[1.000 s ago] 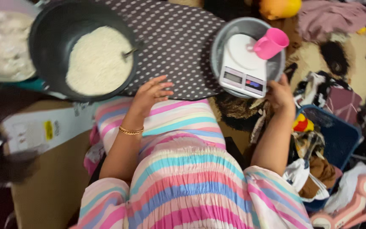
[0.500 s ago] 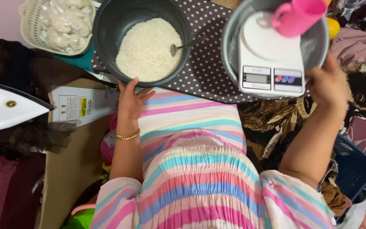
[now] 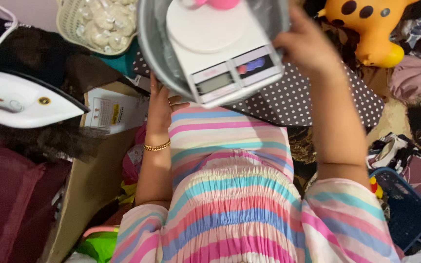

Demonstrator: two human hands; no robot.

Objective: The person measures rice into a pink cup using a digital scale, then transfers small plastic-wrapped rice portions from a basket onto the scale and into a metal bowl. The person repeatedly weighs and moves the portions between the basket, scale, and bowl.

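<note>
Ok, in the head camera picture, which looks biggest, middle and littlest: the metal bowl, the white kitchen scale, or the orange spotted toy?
1. metal bowl
2. white kitchen scale
3. orange spotted toy

The bowl and scale are lifted close to the camera and partly cut off, so they look extra big.

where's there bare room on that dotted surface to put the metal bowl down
Bare dotted cloth shows right of the white scale, under the right hand and forearm. The left is crowded: left hand, metal bowl, basket, iron.

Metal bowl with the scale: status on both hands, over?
Right hand grips the metal bowl rim, lifted. White scale and pink cup inside. Left hand under the bowl's near side, contact unclear. Iron at left, apart.
</note>
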